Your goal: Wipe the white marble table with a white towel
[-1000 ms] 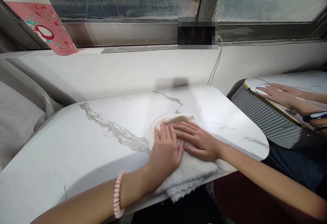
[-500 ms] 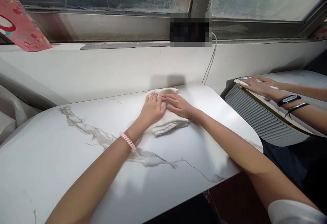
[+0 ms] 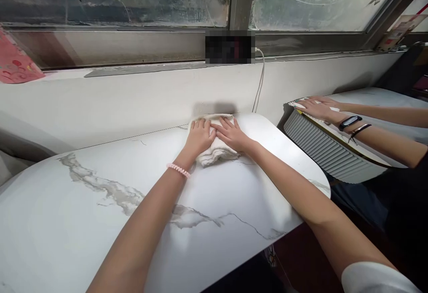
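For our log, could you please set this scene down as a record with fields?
Left hand: laid on the white cloth, pink band at the wrist
Right hand: on the same cloth, beside the left
Cloth: folded, near the wall
Table: white, grey-veined
Windowsill: part of a pink object at left
Co-worker's hands: at a corner of the second table

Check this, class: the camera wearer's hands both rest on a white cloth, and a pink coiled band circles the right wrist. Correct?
Not quite: the head view shows the pink coiled band around the left wrist. The left hand and right hand do rest on the white cloth.
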`<state>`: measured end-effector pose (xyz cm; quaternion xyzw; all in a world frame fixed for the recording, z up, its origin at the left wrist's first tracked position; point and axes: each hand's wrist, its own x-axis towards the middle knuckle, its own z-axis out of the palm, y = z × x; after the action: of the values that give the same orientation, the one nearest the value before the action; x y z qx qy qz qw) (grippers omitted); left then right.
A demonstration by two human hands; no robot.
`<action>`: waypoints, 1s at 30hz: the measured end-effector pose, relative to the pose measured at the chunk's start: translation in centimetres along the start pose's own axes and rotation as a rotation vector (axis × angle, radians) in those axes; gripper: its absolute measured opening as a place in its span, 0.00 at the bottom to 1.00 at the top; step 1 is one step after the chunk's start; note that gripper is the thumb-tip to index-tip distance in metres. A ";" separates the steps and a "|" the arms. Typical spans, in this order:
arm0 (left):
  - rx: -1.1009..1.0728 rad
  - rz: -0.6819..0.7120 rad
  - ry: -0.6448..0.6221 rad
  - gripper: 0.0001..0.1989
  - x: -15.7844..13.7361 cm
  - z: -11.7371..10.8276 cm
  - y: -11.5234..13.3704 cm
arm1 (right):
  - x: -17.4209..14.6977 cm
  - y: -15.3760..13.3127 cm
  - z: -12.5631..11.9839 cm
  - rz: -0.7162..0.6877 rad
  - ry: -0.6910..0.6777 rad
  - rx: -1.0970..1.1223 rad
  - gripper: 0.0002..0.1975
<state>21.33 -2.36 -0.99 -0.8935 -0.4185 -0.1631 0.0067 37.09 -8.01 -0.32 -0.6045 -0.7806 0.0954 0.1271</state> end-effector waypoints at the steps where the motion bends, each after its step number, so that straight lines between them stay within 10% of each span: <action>1: 0.005 -0.009 -0.007 0.23 -0.3 0.0 0.8 | -0.7 0.1 -0.3 -0.002 -0.010 0.001 0.26; 13: 0.059 -0.098 -0.134 0.29 -9.2 -1.7 16.3 | -13.3 -2.1 -2.1 0.182 0.142 0.110 0.17; 20: -0.058 0.075 -0.191 0.34 -11.8 -2.1 18.3 | -20.1 -1.8 -1.3 0.205 0.131 0.074 0.23; 30: -0.316 0.138 -0.004 0.32 -9.0 -0.1 17.5 | -19.0 1.3 -2.5 0.302 0.194 0.110 0.27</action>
<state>29.09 -20.49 -1.42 -0.9103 -0.3254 -0.2240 -0.1237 43.59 -26.11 0.05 -0.7132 -0.6588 0.0972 0.2187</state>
